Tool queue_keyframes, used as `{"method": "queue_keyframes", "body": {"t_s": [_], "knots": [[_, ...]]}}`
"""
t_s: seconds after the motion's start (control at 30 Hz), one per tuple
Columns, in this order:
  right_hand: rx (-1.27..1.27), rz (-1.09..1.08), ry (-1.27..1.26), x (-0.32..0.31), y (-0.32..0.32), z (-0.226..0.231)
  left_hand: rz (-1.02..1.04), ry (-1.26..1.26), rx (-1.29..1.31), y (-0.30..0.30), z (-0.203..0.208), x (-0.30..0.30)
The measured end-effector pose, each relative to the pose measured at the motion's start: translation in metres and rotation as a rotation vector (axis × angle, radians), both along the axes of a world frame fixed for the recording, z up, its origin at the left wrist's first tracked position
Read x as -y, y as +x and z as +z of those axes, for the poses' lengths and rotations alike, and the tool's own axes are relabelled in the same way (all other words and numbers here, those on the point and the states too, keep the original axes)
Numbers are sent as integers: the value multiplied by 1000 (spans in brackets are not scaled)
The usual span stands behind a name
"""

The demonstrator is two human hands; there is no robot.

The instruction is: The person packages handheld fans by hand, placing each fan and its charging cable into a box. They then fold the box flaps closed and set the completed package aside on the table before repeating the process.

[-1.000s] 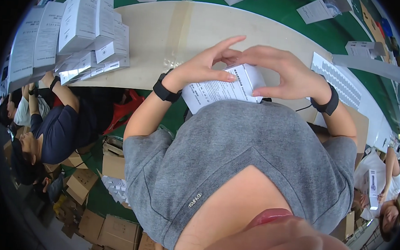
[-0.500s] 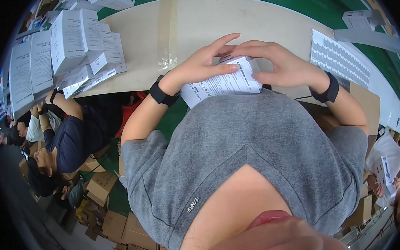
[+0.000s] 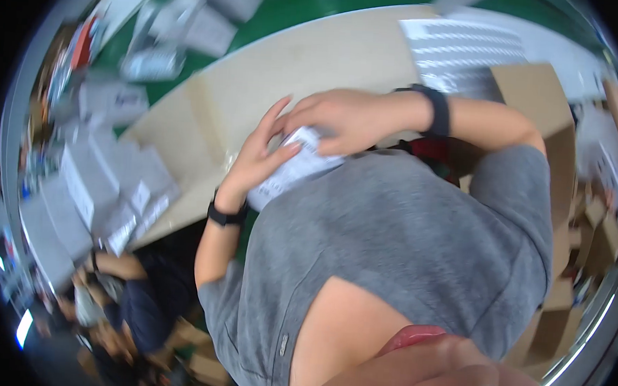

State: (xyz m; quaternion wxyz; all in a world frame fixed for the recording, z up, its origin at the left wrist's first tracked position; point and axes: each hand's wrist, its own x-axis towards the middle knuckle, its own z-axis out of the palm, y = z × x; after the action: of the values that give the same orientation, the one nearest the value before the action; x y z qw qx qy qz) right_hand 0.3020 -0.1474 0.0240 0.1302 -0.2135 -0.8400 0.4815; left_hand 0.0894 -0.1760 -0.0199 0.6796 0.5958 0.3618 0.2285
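Both hands hold a white printed paper leaflet (image 3: 293, 171) close to my chest, over the edge of a pale cardboard sheet (image 3: 288, 66) on the green table. My left hand (image 3: 258, 155) grips its left side with the fingers spread upward. My right hand (image 3: 341, 118) lies over its top, fingers curled down on it. Each wrist carries a black band. My grey shirt hides the lower part of the leaflet.
Stacks of white boxes and leaflets (image 3: 93, 182) sit at the left. A printed white sheet (image 3: 463, 54) lies at the upper right beside a brown carton (image 3: 531, 93). Another person in dark clothes (image 3: 135, 303) works at lower left. More cartons (image 3: 593, 243) stand at the right.
The view has swung and tilted to the right, with motion blur. My hands have closed tighter over the leaflet, the right hand now covering its top.
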Motion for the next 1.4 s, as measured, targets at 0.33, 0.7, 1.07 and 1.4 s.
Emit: {"method": "queue_keyframes", "body": {"t_s": [0.33, 0.7, 1.07, 1.4], "knots": [[-81, -309, 128, 27, 109, 15, -135, -127, 67, 100, 20, -20], [-479, -620, -117, -9, 130, 0, -231, 145, 105, 66, 29, -43], [42, -401, 538, 36, -29, -48, 128, 281, 145, -47, -35, 5], [-308, -788, -964, -17, -65, -65, 328, 612, -692, -53, -9, 39]]}}
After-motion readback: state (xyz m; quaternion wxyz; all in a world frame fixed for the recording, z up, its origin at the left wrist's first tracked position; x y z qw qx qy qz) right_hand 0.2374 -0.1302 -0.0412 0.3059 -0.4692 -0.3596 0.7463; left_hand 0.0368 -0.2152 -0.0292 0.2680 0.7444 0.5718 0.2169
